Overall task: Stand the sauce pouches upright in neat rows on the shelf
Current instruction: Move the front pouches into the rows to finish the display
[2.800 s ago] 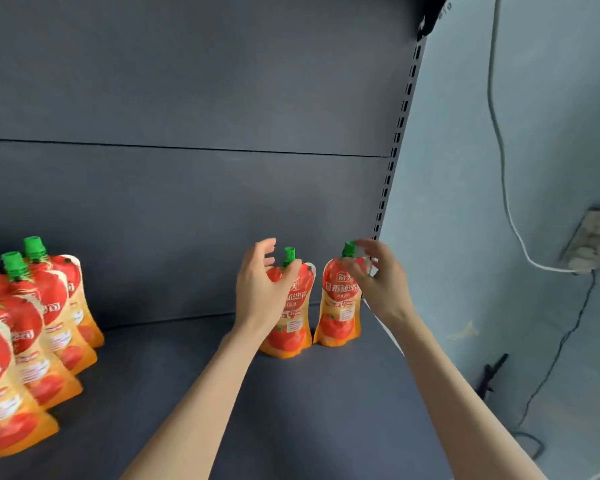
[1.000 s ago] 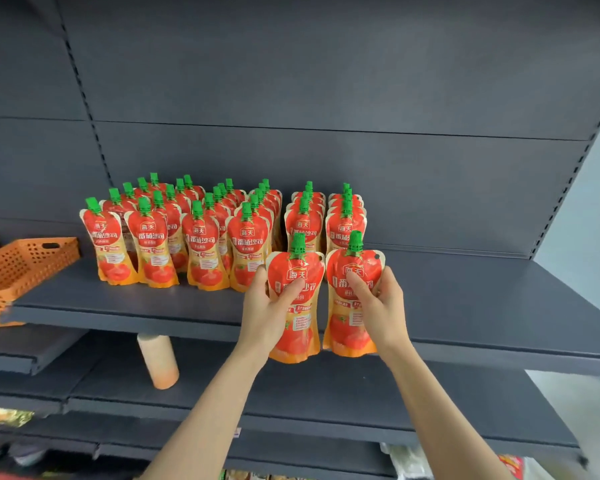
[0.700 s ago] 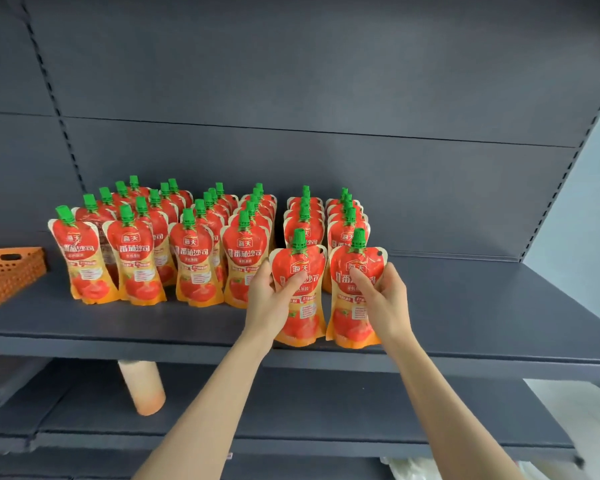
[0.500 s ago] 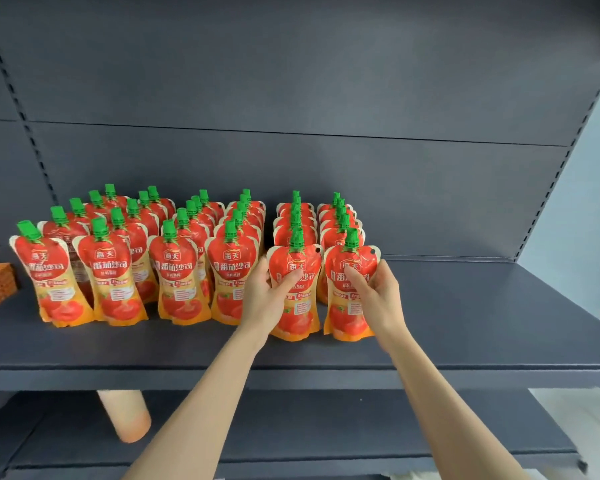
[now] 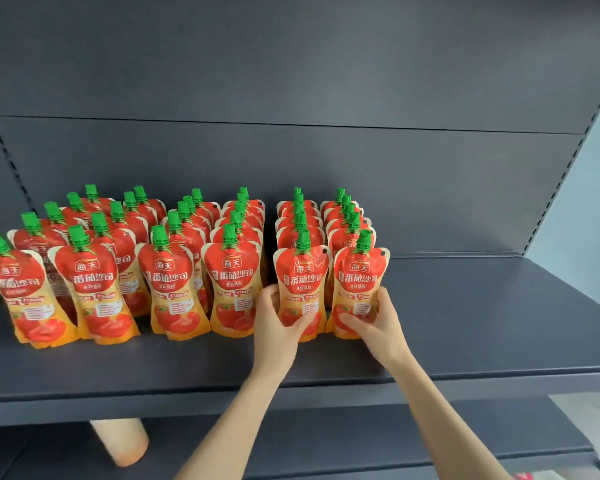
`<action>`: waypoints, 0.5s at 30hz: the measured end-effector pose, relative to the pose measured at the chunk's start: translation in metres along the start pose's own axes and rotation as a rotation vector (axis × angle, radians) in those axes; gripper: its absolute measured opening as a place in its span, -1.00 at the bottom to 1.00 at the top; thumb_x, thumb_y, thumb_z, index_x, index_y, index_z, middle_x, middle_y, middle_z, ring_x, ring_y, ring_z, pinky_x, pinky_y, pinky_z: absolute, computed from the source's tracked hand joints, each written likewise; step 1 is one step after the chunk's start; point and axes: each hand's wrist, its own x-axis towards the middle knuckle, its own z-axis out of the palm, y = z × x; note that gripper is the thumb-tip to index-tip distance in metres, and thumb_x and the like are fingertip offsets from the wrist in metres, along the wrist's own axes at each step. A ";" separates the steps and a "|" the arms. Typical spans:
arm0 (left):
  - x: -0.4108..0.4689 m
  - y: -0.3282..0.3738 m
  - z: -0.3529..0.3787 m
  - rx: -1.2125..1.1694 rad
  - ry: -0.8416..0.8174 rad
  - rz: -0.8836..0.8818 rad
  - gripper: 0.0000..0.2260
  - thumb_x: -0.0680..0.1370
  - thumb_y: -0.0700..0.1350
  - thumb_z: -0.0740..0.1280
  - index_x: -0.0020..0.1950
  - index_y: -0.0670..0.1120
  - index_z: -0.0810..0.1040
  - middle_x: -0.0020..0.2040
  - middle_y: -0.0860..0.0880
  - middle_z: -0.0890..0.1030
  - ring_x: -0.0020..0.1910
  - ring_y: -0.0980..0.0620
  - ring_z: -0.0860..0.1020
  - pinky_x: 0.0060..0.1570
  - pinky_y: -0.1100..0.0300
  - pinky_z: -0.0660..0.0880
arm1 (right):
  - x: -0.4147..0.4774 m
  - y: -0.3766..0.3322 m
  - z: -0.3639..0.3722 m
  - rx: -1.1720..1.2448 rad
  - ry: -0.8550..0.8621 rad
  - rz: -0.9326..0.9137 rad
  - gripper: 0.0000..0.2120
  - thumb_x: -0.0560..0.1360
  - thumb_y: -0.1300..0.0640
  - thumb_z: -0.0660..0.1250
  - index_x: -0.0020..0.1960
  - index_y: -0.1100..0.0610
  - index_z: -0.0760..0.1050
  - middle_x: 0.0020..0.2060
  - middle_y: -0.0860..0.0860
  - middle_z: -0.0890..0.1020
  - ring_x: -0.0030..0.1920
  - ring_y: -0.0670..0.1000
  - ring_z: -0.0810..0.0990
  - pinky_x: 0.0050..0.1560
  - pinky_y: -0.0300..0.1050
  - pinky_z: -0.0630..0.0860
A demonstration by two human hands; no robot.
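Observation:
Several rows of red-and-orange sauce pouches with green caps stand upright on the dark grey shelf (image 5: 465,327). My left hand (image 5: 278,323) grips the lower part of the front pouch (image 5: 303,268) of the second row from the right. My right hand (image 5: 378,323) grips the lower part of the front pouch (image 5: 361,271) of the rightmost row. Both held pouches stand upright with their bases on the shelf, in line with the other front pouches (image 5: 232,282). Their lower halves are partly hidden by my fingers.
The shelf's right half stretches bare to a slotted upright (image 5: 568,161) and a pale wall (image 5: 596,202). A lower shelf (image 5: 395,441) lies beneath, with an orange cylindrical object (image 5: 118,441) on it. The dark back panel (image 5: 291,81) rises behind the rows.
Both hands carried the two pouches from the shelf's far right end to the front of the two rightmost rows and set them down. My grip slid from their tops to their lower halves.

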 end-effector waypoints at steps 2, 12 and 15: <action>-0.003 -0.009 0.001 0.088 0.060 0.043 -0.48 0.36 -0.06 0.52 0.22 -0.04 0.35 0.15 0.02 0.51 0.13 0.09 0.49 -0.01 0.33 0.45 | -0.004 0.006 0.002 -0.050 0.046 0.000 -0.55 0.38 0.23 0.47 0.18 0.09 0.36 0.08 0.03 0.56 0.05 -0.06 0.59 -0.22 -0.38 0.54; -0.006 -0.016 0.003 0.214 0.131 0.095 -0.56 0.44 -0.05 0.45 0.24 -0.06 0.38 0.17 0.00 0.53 0.16 0.04 0.50 0.06 0.22 0.44 | -0.008 0.004 0.008 -0.190 0.174 0.004 -0.53 0.37 0.16 0.49 0.19 0.09 0.36 -0.04 -0.11 0.58 -0.08 -0.15 0.57 -0.04 -0.26 0.50; -0.006 -0.014 0.005 0.235 0.144 0.082 -0.53 0.45 -0.03 0.43 0.30 -0.07 0.36 0.22 -0.02 0.52 0.21 0.02 0.49 0.11 0.19 0.44 | -0.003 0.001 0.007 -0.214 0.150 0.006 -0.56 0.38 0.14 0.48 0.16 0.05 0.35 -0.02 -0.09 0.57 -0.07 -0.11 0.56 -0.07 -0.29 0.47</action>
